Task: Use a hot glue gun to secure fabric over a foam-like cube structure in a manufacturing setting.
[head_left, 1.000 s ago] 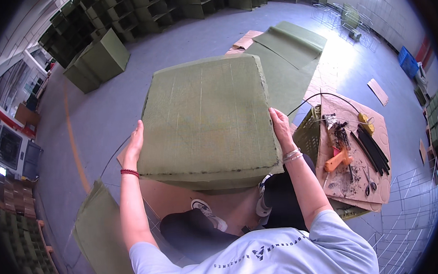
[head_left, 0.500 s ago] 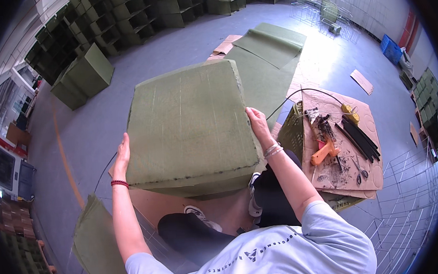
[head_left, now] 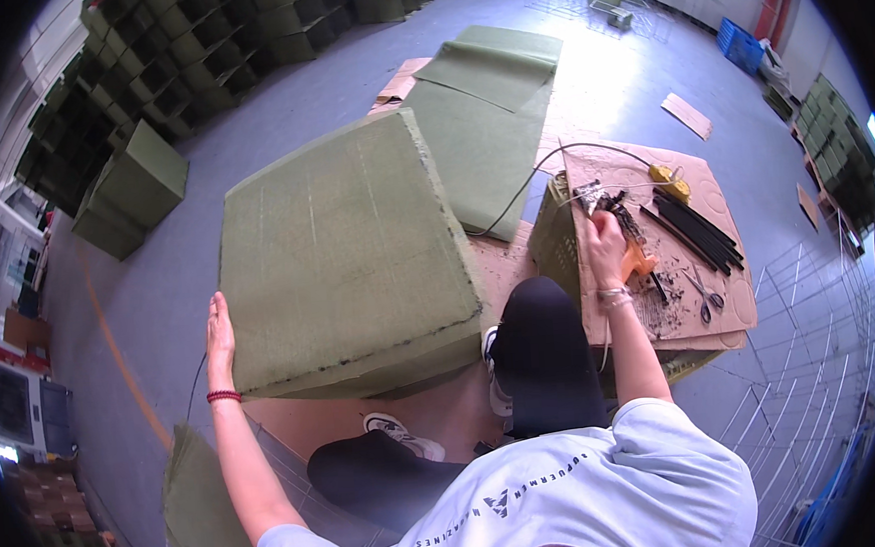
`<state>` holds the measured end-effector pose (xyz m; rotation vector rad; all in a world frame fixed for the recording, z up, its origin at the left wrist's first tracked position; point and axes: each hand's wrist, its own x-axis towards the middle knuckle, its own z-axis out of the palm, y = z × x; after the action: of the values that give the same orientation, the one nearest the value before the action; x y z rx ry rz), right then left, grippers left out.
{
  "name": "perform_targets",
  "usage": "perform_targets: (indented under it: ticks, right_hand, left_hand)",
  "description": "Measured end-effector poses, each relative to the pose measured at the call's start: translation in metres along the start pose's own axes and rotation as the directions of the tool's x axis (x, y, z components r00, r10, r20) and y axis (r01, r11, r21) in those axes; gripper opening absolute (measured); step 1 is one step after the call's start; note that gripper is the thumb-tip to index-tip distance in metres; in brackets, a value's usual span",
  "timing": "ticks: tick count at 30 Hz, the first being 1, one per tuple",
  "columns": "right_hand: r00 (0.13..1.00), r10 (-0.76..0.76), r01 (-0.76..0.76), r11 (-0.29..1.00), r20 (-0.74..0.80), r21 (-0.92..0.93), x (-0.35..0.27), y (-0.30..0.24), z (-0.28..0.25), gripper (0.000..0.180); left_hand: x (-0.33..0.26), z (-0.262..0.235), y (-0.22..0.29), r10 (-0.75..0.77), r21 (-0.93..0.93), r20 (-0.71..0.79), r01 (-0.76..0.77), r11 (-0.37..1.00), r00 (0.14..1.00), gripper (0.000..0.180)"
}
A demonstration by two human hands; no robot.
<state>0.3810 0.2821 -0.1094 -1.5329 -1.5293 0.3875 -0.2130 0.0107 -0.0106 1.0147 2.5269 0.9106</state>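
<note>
A large green box (head_left: 341, 249) with dark glue lines along its edges stands before me, tilted slightly. Against its left side rests my left hand (head_left: 219, 337), fingers stretched flat. My right hand (head_left: 606, 248) is over the cardboard-topped work surface at right, its fingers curled beside an orange glue gun (head_left: 640, 259) and partly covering it. What those fingers hold, if anything, is hidden. Dark glue residue lies around the gun's front end. Scissors (head_left: 707, 297) and several black glue sticks (head_left: 696, 233) are to the right of the gun.
The cardboard sheet (head_left: 726, 326) lies on a green crate (head_left: 555, 236). A yellow power block (head_left: 670, 184) with a cable sits at its far edge. Green sheets (head_left: 477, 101) lie beyond the box. Wire frames (head_left: 813, 351) stand at right, stacked green boxes (head_left: 183, 48) at the back left.
My right hand has left the box's right edge and moved right to the glue gun. My left hand stays on the box's left side. The view has shifted right.
</note>
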Motion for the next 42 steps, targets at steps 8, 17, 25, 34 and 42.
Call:
perform_targets:
  ticks: [8, 17, 25, 34, 42]
  right_hand:
    - [0.915, 0.400, -0.387, 0.832, -0.053, -0.397, -0.028, 0.084, -0.052, 0.067]
    - [0.670, 0.641, -0.740, 0.536, 0.374, 0.407, -0.003, 0.124, -0.046, 0.030]
    - [0.852, 0.244, -0.480, 0.715, 0.462, 0.508, -0.061, -0.006, -0.100, 0.029]
    - [0.748, -0.145, -0.197, 0.883, 0.647, 0.425, -0.084, -0.081, -0.094, 0.048]
    - [0.765, -0.088, 0.015, 0.993, 0.638, 0.120, -0.070, -0.092, -0.071, 0.042]
  left_hand:
    - [-0.077, 0.036, 0.114, 0.664, 0.355, -0.241, -0.572, 0.740, 0.708, 0.048]
    - [-0.198, 0.143, 0.178, 0.938, 0.140, -0.089, -0.928, 0.345, 0.335, 0.029]
    - [-0.207, 0.155, 0.190, 0.937, 0.123, -0.139, -0.933, 0.337, 0.320, 0.029]
    - [-0.207, 0.169, 0.196, 0.921, 0.096, -0.197, -0.928, 0.360, 0.336, 0.030]
    - [-0.208, 0.169, 0.196, 0.912, 0.075, -0.210, -0.925, 0.373, 0.351, 0.027]
